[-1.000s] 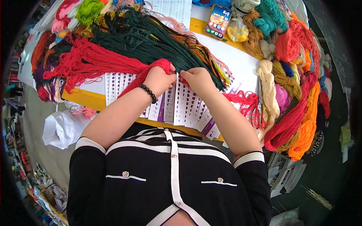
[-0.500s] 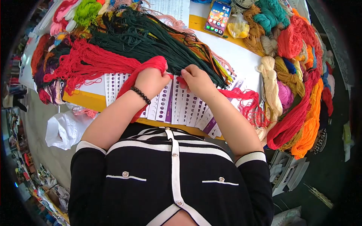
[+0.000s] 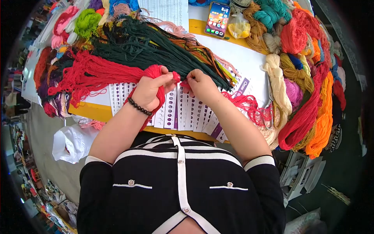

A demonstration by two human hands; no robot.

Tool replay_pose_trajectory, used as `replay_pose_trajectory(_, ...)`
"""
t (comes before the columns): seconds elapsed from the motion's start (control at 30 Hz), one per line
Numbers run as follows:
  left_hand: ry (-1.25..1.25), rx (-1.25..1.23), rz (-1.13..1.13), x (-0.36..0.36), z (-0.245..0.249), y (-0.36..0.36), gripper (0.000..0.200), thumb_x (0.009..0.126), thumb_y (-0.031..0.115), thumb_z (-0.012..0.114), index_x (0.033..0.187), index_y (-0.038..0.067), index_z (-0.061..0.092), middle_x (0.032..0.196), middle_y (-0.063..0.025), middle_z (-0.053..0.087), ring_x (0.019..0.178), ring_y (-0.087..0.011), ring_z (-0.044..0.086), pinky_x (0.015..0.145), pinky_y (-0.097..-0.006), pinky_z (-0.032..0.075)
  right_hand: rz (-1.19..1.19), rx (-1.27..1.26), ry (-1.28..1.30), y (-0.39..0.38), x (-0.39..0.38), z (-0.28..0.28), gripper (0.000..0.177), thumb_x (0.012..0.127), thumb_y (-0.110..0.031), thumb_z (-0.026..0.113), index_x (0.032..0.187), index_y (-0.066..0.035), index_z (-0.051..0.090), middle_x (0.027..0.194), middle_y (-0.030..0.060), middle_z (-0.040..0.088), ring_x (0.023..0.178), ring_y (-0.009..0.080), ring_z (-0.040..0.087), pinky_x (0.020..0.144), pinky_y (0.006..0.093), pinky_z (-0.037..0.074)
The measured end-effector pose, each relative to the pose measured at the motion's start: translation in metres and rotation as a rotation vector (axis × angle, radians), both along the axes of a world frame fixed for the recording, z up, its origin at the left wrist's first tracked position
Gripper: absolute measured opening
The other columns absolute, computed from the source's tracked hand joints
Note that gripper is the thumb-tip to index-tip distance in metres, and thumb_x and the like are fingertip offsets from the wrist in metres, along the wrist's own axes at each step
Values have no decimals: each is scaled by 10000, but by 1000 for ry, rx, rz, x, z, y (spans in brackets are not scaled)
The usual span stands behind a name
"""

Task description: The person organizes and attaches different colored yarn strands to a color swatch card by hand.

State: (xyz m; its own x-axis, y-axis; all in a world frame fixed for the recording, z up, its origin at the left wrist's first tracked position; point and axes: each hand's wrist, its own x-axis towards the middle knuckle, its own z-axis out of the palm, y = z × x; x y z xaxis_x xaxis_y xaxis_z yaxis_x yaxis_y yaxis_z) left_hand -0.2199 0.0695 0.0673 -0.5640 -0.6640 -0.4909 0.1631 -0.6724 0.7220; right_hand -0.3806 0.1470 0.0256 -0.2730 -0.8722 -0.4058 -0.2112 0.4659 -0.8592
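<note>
The table (image 3: 87,109) had a white top and a yellow front edge, and it was covered with yarn at both sides. The red yarn (image 3: 103,74) lay on the left part, just in front of the green yarn (image 3: 156,56), and its nearer end passed around the left hand (image 3: 150,91). This hand was half curled, gripping a part of the red yarn near the thumb. The right hand (image 3: 203,87) was just beside it, with its fingertips closed on a small red piece of the yarn. Under the hands, the cards (image 3: 170,111) with rows of round holes were spread like a fan up to the front edge.

Near the far edge there were a printed sheet (image 3: 165,13), a phone (image 3: 217,19) with its screen lit, and a small bag (image 3: 238,29) with something yellow inside. On the right, the scissors (image 3: 269,117) lay beside the cream yarn (image 3: 277,84), and the orange yarn (image 3: 322,124) hung over the edge.

Below the table, on the left, a white bag (image 3: 74,142) was seen above the grey floor (image 3: 42,136). On the right the floor looked darker, with a box (image 3: 302,175) near the table.
</note>
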Motion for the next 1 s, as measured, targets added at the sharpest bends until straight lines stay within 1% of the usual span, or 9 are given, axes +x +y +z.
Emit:
replay_pose_trajectory(0.17,-100,-157,-8,10,-18,-6,87,830,40,580,881,97,539,868,-44,626,783,-145,600,666,-274,471,-7,11,-20,0,0,0,133,901,-144,455,958,-39,513,741,67,648,576,109,555,528,252,439)
replay_pose_trajectory(0.37,-221,-161,107,15,-15,0,42,840,83,570,869,87,540,847,-43,616,730,-144,589,614,-264,456,-9,23,-18,0,1,5,131,893,-131,450,951,-33,515,739,59,648,585,108,554,538,250,440)
replay_pose_trajectory(0.5,-149,-138,97,24,-17,-5,81,837,126,587,885,76,546,835,-36,610,708,-136,584,616,-254,467,8,6,33,0,2,3,130,891,-131,453,948,-31,514,737,55,647,582,107,553,546,253,445)
replay_pose_trajectory(0.67,-395,-582,19,25,-31,-2,236,795,95,649,990,44,526,849,-59,623,734,-120,592,615,-222,463,23,-15,54,1,1,-4,132,888,-134,461,947,-30,515,735,53,646,579,108,554,560,254,454)
replay_pose_trajectory(0.77,-505,-690,-40,32,-32,-8,300,792,56,650,1059,38,515,884,-73,629,801,-124,600,648,-227,468,-2,2,45,1,1,-4,179,867,-202,461,935,-64,552,724,60,657,638,191,622,633,321,470)
replay_pose_trajectory(0.8,-506,-690,-42,32,-28,-7,300,792,56,650,1059,38,515,884,-73,629,801,-124,600,648,-227,468,12,-7,58,2,2,0,158,878,-175,463,939,-46,533,728,54,650,612,151,592,603,289,465)
replay_pose_trajectory(0.83,-351,-506,-6,33,-22,-6,299,808,51,629,1083,36,514,899,-77,631,826,-130,602,667,-234,471,24,-16,72,2,2,2,139,889,-147,465,943,-29,514,732,49,643,585,110,561,574,256,460)
replay_pose_trajectory(0.97,95,-37,-15,23,0,-5,267,854,37,560,1116,41,511,964,-102,635,842,-141,610,698,-256,473,26,-74,153,0,1,-7,118,887,-130,465,942,-41,519,725,49,637,582,104,559,566,238,453)
replay_pose_trajectory(1.0,48,-7,-16,15,6,-3,314,872,43,530,1183,24,485,1017,-117,630,765,-122,599,651,-237,472,-33,-48,-38,1,1,-1,105,890,-124,469,939,-49,523,726,43,630,581,99,556,558,223,447)
